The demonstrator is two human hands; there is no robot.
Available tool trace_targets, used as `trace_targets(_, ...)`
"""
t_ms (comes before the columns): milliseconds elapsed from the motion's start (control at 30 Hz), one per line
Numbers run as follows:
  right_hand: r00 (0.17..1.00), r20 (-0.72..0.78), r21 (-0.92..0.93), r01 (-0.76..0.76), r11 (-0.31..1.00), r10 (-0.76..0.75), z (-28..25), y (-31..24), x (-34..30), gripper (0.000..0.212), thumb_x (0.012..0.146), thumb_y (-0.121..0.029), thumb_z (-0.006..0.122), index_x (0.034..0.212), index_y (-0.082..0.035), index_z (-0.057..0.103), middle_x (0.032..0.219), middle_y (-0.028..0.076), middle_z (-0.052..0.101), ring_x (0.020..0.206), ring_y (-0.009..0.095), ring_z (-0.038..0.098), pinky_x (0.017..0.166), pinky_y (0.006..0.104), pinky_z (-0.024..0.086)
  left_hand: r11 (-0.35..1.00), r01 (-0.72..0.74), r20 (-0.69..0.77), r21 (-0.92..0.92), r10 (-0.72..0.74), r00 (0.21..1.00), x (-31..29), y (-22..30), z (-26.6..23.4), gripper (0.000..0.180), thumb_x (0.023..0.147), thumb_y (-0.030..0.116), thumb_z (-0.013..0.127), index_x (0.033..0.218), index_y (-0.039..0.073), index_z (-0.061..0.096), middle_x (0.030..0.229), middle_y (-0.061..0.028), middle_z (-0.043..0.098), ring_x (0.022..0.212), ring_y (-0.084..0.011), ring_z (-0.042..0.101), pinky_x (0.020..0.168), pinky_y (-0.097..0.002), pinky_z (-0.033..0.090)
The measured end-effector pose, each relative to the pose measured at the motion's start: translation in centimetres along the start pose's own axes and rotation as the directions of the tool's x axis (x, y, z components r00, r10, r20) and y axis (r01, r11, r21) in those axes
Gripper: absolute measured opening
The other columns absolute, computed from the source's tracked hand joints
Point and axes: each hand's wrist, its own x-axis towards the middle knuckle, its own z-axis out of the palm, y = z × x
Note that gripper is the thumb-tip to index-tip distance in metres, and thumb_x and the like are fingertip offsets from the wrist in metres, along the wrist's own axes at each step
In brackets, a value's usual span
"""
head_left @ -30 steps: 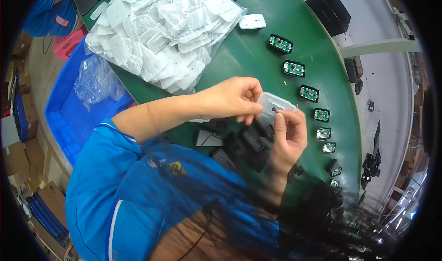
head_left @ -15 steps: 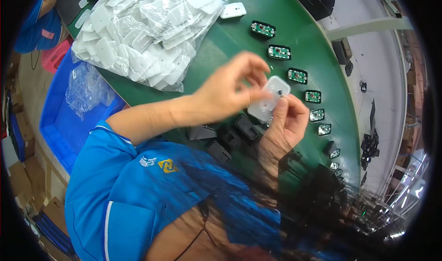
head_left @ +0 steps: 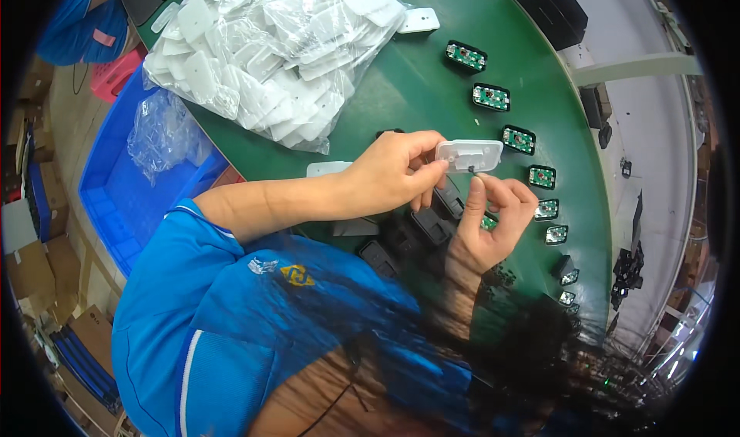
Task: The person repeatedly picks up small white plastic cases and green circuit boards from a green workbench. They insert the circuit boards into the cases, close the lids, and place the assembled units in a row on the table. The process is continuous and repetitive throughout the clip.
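Observation:
My left hand [head_left: 397, 173] pinches a white plastic cover [head_left: 482, 156] at its left end, with the moulded inner side showing. Thumb and fingertip of my right hand [head_left: 499, 220] are closed on a small dark piece [head_left: 473, 169] at the cover's lower edge; its exact kind is too small to tell. Just below my hands lie several black plastic housings [head_left: 430, 226], partly covered by hair. To the right, black cases with green circuit boards [head_left: 491, 96] stand in a curved row. Another white cover [head_left: 327, 169] lies partly behind my left forearm.
A clear bag full of white covers [head_left: 262, 67] fills the table's far left. One white cover [head_left: 419, 21] lies beside it. Left of the green table [head_left: 416, 90] is a blue crate [head_left: 116, 221] holding crumpled plastic. A black box [head_left: 549, 9] stands far right. A person's blue sleeve [head_left: 69, 25] shows upper left.
The white cover has turned from upright to nearly level. My left hand now grips its left end, while my right hand has shifted below it with the small dark piece. The whole view has shifted slightly.

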Motion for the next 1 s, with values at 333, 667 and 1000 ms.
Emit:
trace_targets(333,0.996,0.089,-0.075,0.019,0.997,-0.013,-0.4,0.7,-0.2,0.01,0.078,-0.003,0.068,0.085,-0.003,0.062,0.082,0.008,0.054,0.076,0.021,0.051,0.062,0.03,0.041,0.998,-0.01,0.052,0.056,0.007,0.999,0.2,0.0,0.5,0.019,0.091,0.009,0.051,0.106,-0.002,0.054,0.073,-0.0054,0.058,0.056,-0.0089,0.057,0.047,-0.0225,0.046)
trace_targets(667,0.99,0.095,0.047,-0.107,0.993,0.102,-0.4,0.9,-0.6,0.011,0.078,-0.003,0.069,0.086,-0.002,0.061,0.082,0.006,0.055,0.067,0.014,0.05,0.056,0.0239,0.039,0.998,0.045,0.034,-0.041,-0.043,0.998,0.6,-0.7,0.9,0.016,0.092,0.012,0.051,0.095,-0.003,0.056,0.066,-0.0049,0.058,0.05,-0.0077,0.054,0.044,-0.023,0.043)
trace_targets(1000,0.927,0.221,0.13,-0.335,0.933,0.302,-1.7,0.6,-0.4,0.009,0.078,0.002,0.066,0.08,-0.001,0.058,0.074,0.001,0.052,0.059,0.005,0.045,0.054,0.0195,0.038,0.869,-0.317,0.037,0.379,0.328,0.944,0.5,-1.4,1.6,0.015,0.087,0.007,0.059,0.101,0.0,0.061,0.073,-0.005,0.055,0.055,-0.012,0.054,0.049,-0.0266,0.042)
